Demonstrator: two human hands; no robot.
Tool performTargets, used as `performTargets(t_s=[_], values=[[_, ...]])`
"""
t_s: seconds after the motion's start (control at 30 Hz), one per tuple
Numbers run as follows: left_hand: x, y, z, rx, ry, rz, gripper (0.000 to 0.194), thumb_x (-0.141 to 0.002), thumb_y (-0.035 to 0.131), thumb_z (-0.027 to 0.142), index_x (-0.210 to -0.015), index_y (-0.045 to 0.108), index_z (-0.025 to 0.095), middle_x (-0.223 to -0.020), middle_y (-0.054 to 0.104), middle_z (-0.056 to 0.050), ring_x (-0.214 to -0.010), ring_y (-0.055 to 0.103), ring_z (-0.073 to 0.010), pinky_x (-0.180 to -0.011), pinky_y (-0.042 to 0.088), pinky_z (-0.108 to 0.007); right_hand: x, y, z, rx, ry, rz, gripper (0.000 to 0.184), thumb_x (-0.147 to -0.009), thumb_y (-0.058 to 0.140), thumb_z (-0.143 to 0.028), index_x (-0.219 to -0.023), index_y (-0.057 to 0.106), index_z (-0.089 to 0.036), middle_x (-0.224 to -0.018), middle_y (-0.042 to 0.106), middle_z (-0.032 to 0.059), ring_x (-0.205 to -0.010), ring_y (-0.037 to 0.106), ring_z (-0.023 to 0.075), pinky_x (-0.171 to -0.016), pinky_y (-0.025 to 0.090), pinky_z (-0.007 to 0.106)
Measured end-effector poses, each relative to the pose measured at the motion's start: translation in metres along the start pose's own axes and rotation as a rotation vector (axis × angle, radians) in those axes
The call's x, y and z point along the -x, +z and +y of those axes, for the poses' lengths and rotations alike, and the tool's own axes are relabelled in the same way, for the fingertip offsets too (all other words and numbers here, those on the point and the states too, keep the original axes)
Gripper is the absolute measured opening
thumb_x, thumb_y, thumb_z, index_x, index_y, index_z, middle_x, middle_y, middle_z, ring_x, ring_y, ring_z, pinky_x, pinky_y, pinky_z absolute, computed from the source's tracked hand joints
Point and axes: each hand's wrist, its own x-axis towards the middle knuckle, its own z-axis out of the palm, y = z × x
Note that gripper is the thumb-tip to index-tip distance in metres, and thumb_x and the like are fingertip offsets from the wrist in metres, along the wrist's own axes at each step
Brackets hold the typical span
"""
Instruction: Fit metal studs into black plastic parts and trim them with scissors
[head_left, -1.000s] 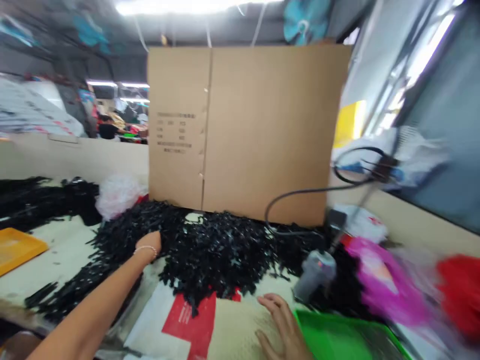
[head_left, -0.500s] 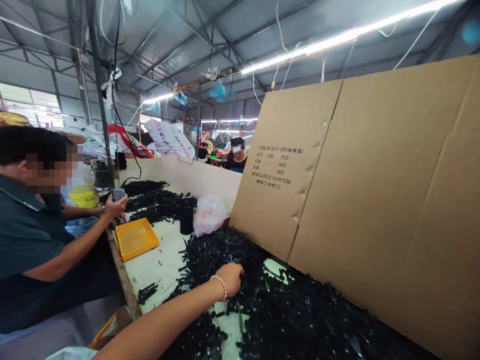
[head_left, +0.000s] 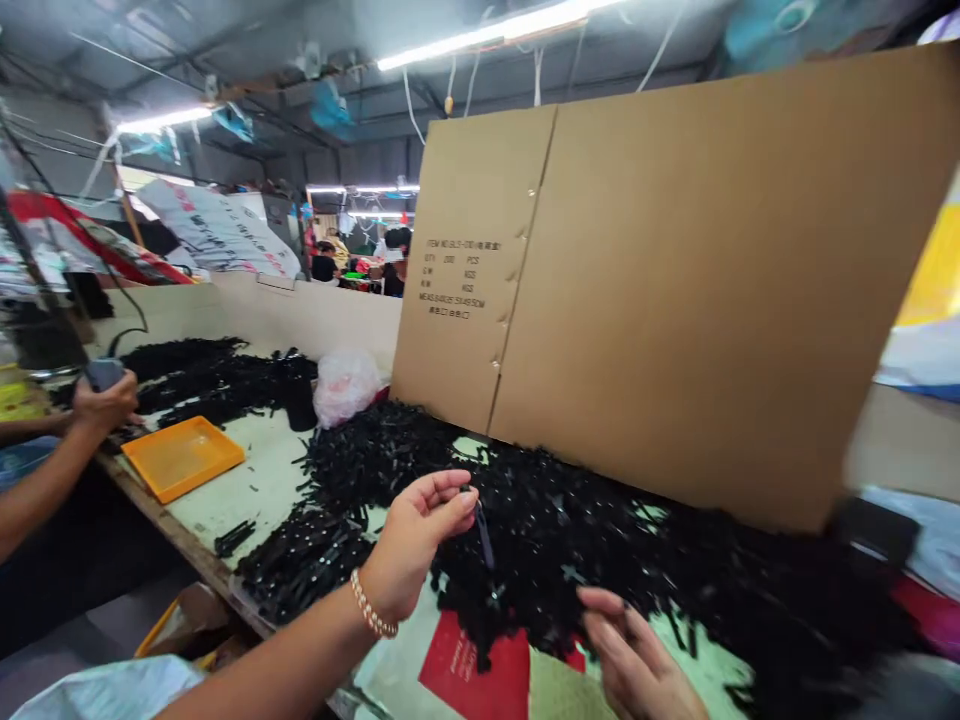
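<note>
My left hand (head_left: 415,545), with a bead bracelet on the wrist, is raised over a big heap of small black plastic parts (head_left: 570,540). Its fingertips pinch one thin black part (head_left: 484,528) that hangs down from them. My right hand (head_left: 637,660) is low at the front, palm up, fingers spread and blurred, just before the heap. It holds nothing that I can see. A red and white sack (head_left: 469,675) lies under the heap's front edge.
A tall flat cardboard sheet (head_left: 675,270) stands behind the heap. At the left a co-worker's hand (head_left: 105,400) grips a grey tool beside an orange tray (head_left: 182,457). A white plastic bag (head_left: 345,385) and more black parts (head_left: 202,375) lie further back.
The view swung right and down. My left hand lifted out of the heap with one black part pinched. My right hand came back into view at the front.
</note>
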Motion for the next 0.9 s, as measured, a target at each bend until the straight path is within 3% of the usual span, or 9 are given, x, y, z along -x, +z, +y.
performTargets(t_s=[0.07, 0.17, 0.33, 0.43, 0.53, 0.6, 0.73, 0.8, 0.9], values=[[0.026, 0.020, -0.019, 0.037, 0.029, 0.013, 0.046, -0.060, 0.082, 0.036, -0.098, 0.066, 0.016, -0.089, 0.070, -0.005, -0.082, 0.064, -0.0132, -0.075, 0.053, -0.022, 0.010, 0.031, -0.010, -0.133, -0.137, -0.081, 0.052, -0.066, 0.074, -0.060, -0.102, 0.066, -0.023, -0.073, 0.062, 0.0034, -0.061, 0.057, 0.0143, -0.059, 0.049, 0.025], [0.058, 0.040, -0.046, 0.070, 0.082, 0.077, 0.042, -0.058, 0.082, 0.038, -0.092, 0.067, 0.018, -0.092, 0.071, -0.005, -0.084, 0.063, -0.0148, -0.076, 0.053, -0.023, 0.024, 0.053, -0.023, -0.124, -0.140, -0.277, 0.047, -0.074, 0.072, -0.054, -0.106, 0.066, -0.020, -0.083, 0.068, 0.0072, -0.084, 0.062, 0.0204, -0.083, 0.049, 0.033], [0.099, 0.038, -0.069, -0.011, 0.144, 0.140, 0.033, -0.060, 0.081, 0.038, -0.083, 0.065, 0.019, -0.086, 0.069, -0.004, -0.079, 0.062, -0.0167, -0.073, 0.052, -0.026, 0.049, 0.034, -0.031, 0.063, -0.218, -0.337, 0.032, -0.086, 0.060, -0.049, -0.090, 0.071, -0.019, -0.078, 0.068, 0.0042, -0.079, 0.062, 0.0197, -0.081, 0.048, 0.032], [0.115, 0.026, -0.067, -0.052, 0.087, -0.032, 0.035, -0.064, 0.076, 0.047, -0.082, 0.065, 0.019, -0.088, 0.067, -0.006, -0.079, 0.062, -0.0179, -0.071, 0.052, -0.026, 0.050, 0.018, -0.038, 0.271, -0.377, -0.451, 0.026, -0.089, 0.057, -0.042, -0.101, 0.071, -0.024, -0.078, 0.067, 0.0026, -0.076, 0.061, 0.0181, -0.076, 0.048, 0.029], [0.119, 0.018, -0.061, -0.126, -0.124, -0.189, 0.043, -0.071, 0.066, 0.058, -0.082, 0.064, 0.016, -0.079, 0.066, -0.007, -0.067, 0.061, -0.0161, -0.060, 0.050, -0.026, 0.042, 0.011, -0.048, 0.572, -0.593, -0.602, 0.024, -0.091, 0.053, -0.032, -0.108, 0.069, -0.029, -0.080, 0.066, 0.0025, -0.073, 0.060, 0.0176, -0.069, 0.047, 0.027], [0.116, 0.015, -0.060, -0.205, -0.252, -0.269, 0.047, -0.072, 0.064, 0.059, -0.090, 0.063, 0.016, -0.067, 0.064, -0.003, -0.056, 0.058, -0.0128, -0.055, 0.047, -0.024, 0.037, 0.009, -0.052, 0.740, -0.659, -0.654, 0.026, -0.089, 0.052, -0.025, -0.109, 0.068, -0.031, -0.081, 0.066, 0.0022, -0.073, 0.059, 0.0180, -0.068, 0.046, 0.027], [0.106, 0.012, -0.068, -0.220, -0.340, -0.406, 0.055, -0.065, 0.071, 0.060, -0.096, 0.066, 0.015, -0.064, 0.062, 0.000, -0.054, 0.056, -0.0094, -0.057, 0.046, -0.022, 0.036, 0.007, -0.047, 0.710, -0.573, -0.583, 0.035, -0.086, 0.054, -0.022, -0.120, 0.058, -0.028, -0.101, 0.061, 0.0046, -0.086, 0.058, 0.0186, -0.077, 0.047, 0.028], [0.103, 0.011, -0.076, -0.181, -0.356, -0.338, 0.054, -0.061, 0.073, 0.061, -0.088, 0.068, 0.014, -0.062, 0.061, 0.001, -0.052, 0.053, -0.0078, -0.055, 0.044, -0.020, 0.040, 0.007, -0.037, 0.549, -0.462, -0.475, 0.039, -0.087, 0.054, -0.029, -0.126, 0.048, -0.025, -0.110, 0.057, 0.0070, -0.087, 0.056, 0.0178, -0.076, 0.048, 0.027], [0.101, 0.011, -0.087, -0.071, -0.378, -0.184, 0.053, -0.057, 0.076, 0.060, -0.085, 0.068, 0.014, -0.067, 0.064, -0.001, -0.049, 0.050, -0.0060, -0.046, 0.037, -0.017, 0.050, 0.014, -0.018, 0.254, -0.263, -0.351, 0.032, -0.093, 0.045, -0.044, -0.117, 0.049, -0.022, -0.094, 0.056, 0.0050, -0.074, 0.055, 0.0153, -0.067, 0.048, 0.026]])
